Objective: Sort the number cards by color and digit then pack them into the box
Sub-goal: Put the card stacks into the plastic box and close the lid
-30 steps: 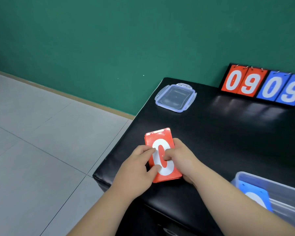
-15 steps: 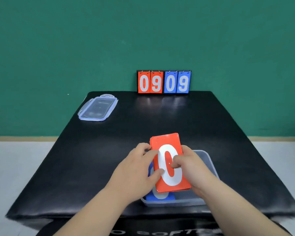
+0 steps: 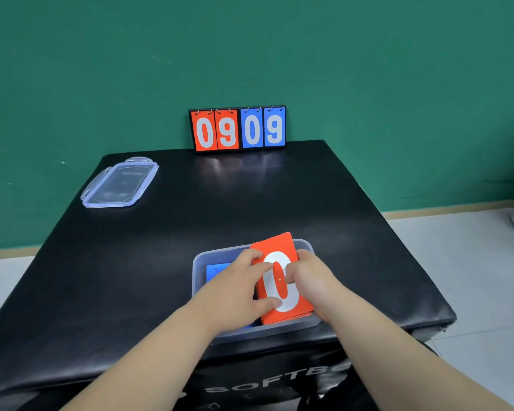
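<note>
both hands, left hand point(image 3: 235, 292) and right hand point(image 3: 312, 284), pinch the red card stack point(image 3: 282, 280) by its long edges over the box point(image 3: 201, 262) at the bench's near edge; probably stiff, light, slippery.

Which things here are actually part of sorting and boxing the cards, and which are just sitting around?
Part of the job: red card stack, gripped by left hand and right hand; blue cards inside the clear plastic box; its lid, set aside.
Just lying about: flip scoreboard reading 0909; black table.
</note>
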